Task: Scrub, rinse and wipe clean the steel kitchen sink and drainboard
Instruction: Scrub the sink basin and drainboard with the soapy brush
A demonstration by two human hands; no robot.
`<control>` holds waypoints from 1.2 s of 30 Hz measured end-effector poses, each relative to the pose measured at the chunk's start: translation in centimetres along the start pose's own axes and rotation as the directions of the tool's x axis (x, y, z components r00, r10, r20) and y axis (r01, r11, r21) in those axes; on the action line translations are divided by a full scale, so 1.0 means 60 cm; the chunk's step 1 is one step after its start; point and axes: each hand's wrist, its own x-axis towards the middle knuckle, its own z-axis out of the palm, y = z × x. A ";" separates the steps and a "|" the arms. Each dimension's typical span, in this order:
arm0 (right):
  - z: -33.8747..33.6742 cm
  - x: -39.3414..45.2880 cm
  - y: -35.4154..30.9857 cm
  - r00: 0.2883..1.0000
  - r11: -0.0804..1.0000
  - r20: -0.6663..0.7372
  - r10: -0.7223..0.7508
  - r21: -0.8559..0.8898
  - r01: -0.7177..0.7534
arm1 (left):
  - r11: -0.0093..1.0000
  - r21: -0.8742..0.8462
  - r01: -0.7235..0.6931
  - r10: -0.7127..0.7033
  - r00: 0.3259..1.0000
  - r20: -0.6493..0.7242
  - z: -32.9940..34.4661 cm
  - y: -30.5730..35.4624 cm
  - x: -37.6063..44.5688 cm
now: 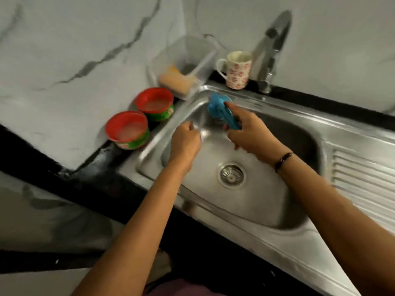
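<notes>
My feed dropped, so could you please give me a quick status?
Right hand grips blue brush; left hand curled, contents unclear. Both over sink. Nothing in the way.

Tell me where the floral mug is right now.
In the head view the floral mug stands upright on the sink's back ledge, just left of the tap and right of the clear plastic container, beyond both hands.

Two red-rimmed tubs (127,129) (154,103) sit on the counter's left edge, clear container (183,65) behind them, floral mug (236,69) by the tap.
</notes>
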 end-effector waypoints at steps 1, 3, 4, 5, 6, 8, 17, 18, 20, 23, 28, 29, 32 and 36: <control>0.022 0.042 -0.029 0.999 0.999 -0.022 -0.039 -0.001 0.039 | 1.000 -0.024 -0.005 0.004 1.000 -0.015 -0.025 -0.005 0.026; 0.062 0.115 -0.075 0.993 0.996 -0.077 -0.094 -0.012 0.093 | 0.998 -0.055 -0.020 0.019 1.000 -0.018 -0.054 -0.013 0.066; 0.084 0.152 -0.097 0.990 0.994 -0.093 -0.108 -0.013 0.107 | 0.996 -0.077 -0.047 0.047 0.999 -0.011 -0.065 -0.019 0.086; 0.104 0.179 -0.113 0.989 0.993 -0.090 -0.121 -0.022 0.120 | 0.991 -0.109 -0.080 0.080 0.997 -0.007 -0.071 -0.026 0.101; 0.122 0.205 -0.129 0.986 0.990 -0.084 -0.141 -0.036 0.139 | 0.984 -0.145 -0.103 0.104 0.995 -0.003 -0.077 -0.033 0.115; 0.147 0.236 -0.147 0.983 0.982 -0.045 -0.176 -0.080 0.172 | 0.972 -0.198 -0.124 0.128 0.992 0.007 -0.082 -0.048 0.134; 0.203 0.291 -0.157 0.975 0.822 0.205 -0.085 -0.538 0.185 | 0.960 -0.277 -0.045 0.078 0.991 0.110 -0.086 -0.081 0.184; 0.202 0.290 -0.157 0.978 0.821 0.180 -0.106 -0.539 0.188 | 0.961 -0.274 -0.039 0.071 0.991 0.109 -0.085 -0.080 0.185; 0.201 0.288 -0.152 0.983 0.810 0.152 -0.107 -0.560 0.175 | 0.968 -0.245 -0.051 0.077 0.992 0.098 -0.079 -0.078 0.188; 0.203 0.283 -0.141 0.986 0.816 0.137 -0.099 -0.555 0.160 | 0.969 -0.236 -0.072 0.096 0.991 0.090 -0.073 -0.074 0.184; 0.202 0.279 -0.132 0.990 0.822 0.089 -0.113 -0.551 0.143 | 0.976 -0.198 -0.086 0.105 0.991 0.085 -0.073 -0.064 0.174; 0.201 0.278 -0.131 0.992 0.832 0.073 -0.107 -0.540 0.129 | 0.978 -0.193 -0.082 0.102 0.990 0.095 -0.073 -0.062 0.171; 0.200 0.278 -0.130 0.992 0.832 0.072 -0.101 -0.541 0.124 | 0.977 -0.195 -0.086 0.109 0.988 0.110 -0.076 -0.056 0.165; 0.203 0.277 -0.126 0.993 0.844 0.047 -0.106 -0.525 0.114 | 0.979 -0.190 -0.068 0.090 0.990 0.110 -0.078 -0.051 0.163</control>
